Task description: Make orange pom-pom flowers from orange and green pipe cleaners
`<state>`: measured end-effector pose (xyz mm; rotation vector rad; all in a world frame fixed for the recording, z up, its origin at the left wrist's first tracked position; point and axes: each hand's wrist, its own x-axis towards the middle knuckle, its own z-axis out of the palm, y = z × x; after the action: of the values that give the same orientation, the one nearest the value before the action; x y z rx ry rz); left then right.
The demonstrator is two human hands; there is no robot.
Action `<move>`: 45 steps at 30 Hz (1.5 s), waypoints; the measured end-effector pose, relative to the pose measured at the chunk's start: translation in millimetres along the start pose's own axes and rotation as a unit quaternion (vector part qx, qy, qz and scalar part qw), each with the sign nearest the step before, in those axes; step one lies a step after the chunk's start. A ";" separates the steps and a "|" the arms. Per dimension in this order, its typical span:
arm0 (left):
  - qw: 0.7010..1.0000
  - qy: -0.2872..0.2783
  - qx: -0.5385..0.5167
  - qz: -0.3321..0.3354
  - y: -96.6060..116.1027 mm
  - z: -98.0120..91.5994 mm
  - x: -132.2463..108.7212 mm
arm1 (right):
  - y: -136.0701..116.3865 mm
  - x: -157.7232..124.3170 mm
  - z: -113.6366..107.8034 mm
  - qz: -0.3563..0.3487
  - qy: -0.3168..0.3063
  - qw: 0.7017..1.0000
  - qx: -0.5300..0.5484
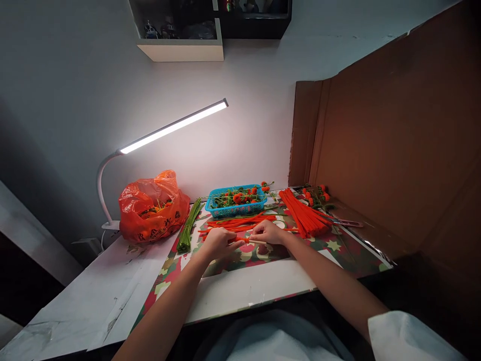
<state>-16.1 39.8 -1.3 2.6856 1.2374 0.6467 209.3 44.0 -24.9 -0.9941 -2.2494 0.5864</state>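
Observation:
My left hand (pixel 221 243) and my right hand (pixel 267 232) are close together over the near part of the patterned table cover. Between them is a thin pale stick (pixel 257 242) with orange material (pixel 242 239) wound around it. The fingers of my left hand pinch the orange material at its left side. My right hand's fingers are closed at the stick's upper side. Just beyond the hands lie loose orange-red stems (pixel 240 221). A bundle of orange-red stems (pixel 302 213) lies to the right, and a green stem bundle (pixel 189 226) lies to the left.
A blue basket (pixel 236 210) of orange flowers stands behind the hands. An orange plastic bag (pixel 154 210) and a lit lamp (pixel 175 126) are at the left. Scissors (pixel 347 222) and flowers (pixel 315 195) lie right, beside a cardboard wall (pixel 383 125).

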 end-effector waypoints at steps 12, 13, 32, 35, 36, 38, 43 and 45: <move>0.989 0.002 0.110 -0.100 15.0 9.4 3.4 | -6.7 -2.0 2.9 0.047 0.197 0.958 -0.203; 0.988 0.002 0.107 -0.107 15.4 9.9 3.2 | -7.0 -2.2 4.7 0.044 0.207 0.954 -0.214; 0.971 0.036 -0.099 -0.214 -3.5 22.4 8.9 | -15.5 -1.9 18.3 -0.075 0.201 0.951 -0.224; 0.971 0.035 -0.122 -0.205 -5.2 21.9 8.4 | -16.8 -3.0 15.6 -0.076 0.185 0.961 -0.191; 0.971 0.033 -0.130 -0.199 -5.4 21.2 8.3 | -17.1 -3.3 14.7 -0.075 0.180 0.964 -0.180; 0.972 0.030 -0.146 -0.183 -5.5 19.3 7.9 | -16.5 -3.4 13.4 -0.071 0.169 0.971 -0.156; 0.979 0.019 -0.157 -0.131 -6.9 11.6 5.5 | -6.0 0.6 11.1 -0.049 0.133 0.985 -0.093; 0.983 0.014 -0.142 -0.111 -7.0 8.2 3.7 | -0.4 2.5 10.1 -0.040 0.118 0.989 -0.074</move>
<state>-15.4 47.8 -9.4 2.2769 1.3138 0.7648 200.9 44.2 -31.1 -0.9840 -2.1327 0.2544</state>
